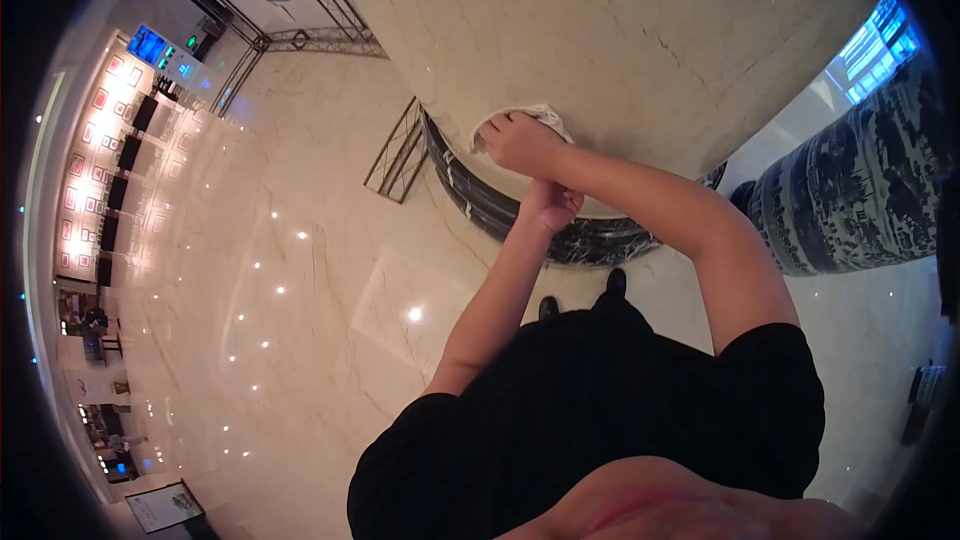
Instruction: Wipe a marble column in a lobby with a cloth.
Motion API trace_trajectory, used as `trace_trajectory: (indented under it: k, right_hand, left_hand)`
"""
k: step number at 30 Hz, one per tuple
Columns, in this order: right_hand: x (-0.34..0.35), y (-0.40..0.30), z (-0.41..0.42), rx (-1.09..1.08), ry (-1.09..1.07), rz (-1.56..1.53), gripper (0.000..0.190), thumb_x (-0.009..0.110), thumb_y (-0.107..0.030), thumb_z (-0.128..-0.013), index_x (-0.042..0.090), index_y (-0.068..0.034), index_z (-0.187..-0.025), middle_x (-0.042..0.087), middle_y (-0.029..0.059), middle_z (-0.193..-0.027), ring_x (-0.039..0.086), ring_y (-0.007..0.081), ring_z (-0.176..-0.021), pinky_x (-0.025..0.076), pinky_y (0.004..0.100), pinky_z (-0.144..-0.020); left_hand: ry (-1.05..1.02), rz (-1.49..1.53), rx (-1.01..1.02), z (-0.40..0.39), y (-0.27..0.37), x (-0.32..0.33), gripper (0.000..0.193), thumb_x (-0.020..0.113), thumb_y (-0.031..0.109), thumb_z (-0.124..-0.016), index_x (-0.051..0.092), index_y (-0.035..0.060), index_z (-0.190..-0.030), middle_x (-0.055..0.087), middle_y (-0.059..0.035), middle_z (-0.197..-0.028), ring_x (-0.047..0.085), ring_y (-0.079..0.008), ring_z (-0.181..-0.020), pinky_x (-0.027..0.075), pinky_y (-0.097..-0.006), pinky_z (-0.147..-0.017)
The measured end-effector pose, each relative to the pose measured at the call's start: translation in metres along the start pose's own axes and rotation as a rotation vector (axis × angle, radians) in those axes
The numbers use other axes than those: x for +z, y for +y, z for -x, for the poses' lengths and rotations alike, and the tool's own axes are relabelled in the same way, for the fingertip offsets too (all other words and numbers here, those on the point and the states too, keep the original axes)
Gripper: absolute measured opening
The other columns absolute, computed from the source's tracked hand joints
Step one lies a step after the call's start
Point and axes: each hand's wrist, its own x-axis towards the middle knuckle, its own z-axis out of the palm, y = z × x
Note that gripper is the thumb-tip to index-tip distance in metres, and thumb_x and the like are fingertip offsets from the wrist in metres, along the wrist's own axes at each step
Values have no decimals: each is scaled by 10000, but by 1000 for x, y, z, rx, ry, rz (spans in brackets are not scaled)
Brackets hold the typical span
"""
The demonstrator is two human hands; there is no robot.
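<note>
My right hand (pixel 525 142) presses a white cloth (pixel 553 117) flat against the cream marble column (pixel 622 37). The cloth shows around the fingers, and the rest lies under the palm. Just below the right wrist is my left hand (pixel 551 206), its fingers curled in. The right forearm partly covers it, so I cannot tell whether it holds anything or touches the column. A rounded black marble base (pixel 495 204) with white veins runs around the column's foot.
A large dark patterned vase-like object (pixel 847 180) stands right of the column. Metal truss pieces (pixel 397 154) are at the left. Polished marble floor (pixel 315 330) reflects ceiling lights. Farther off are a lit wall of framed pictures (pixel 88 157) and a sign board (pixel 165 506).
</note>
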Motion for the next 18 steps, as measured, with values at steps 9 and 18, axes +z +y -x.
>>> trace_trajectory:
  k: [9,18]
  right_hand:
    - [-170,144,-82,241,351,135,206,662,-120,-741,691,-72,-940,639,79,-947,636,248,-812,534,337,-678]
    - [-247,241,30,779,1141,458,235,695,-72,-701,697,-51,-935,658,102,-869,630,282,-812,518,365,-707]
  left_hand:
    - [-215,-439,653,45,32,198,142,682,42,-882,556,105,-901,556,21,-779,478,-88,-627,384,-226,-545]
    - [-415,-1088,1332,19,-29,316,174,758,67,-815,585,51,-819,605,-10,-683,532,-84,-554,441,-274,-514]
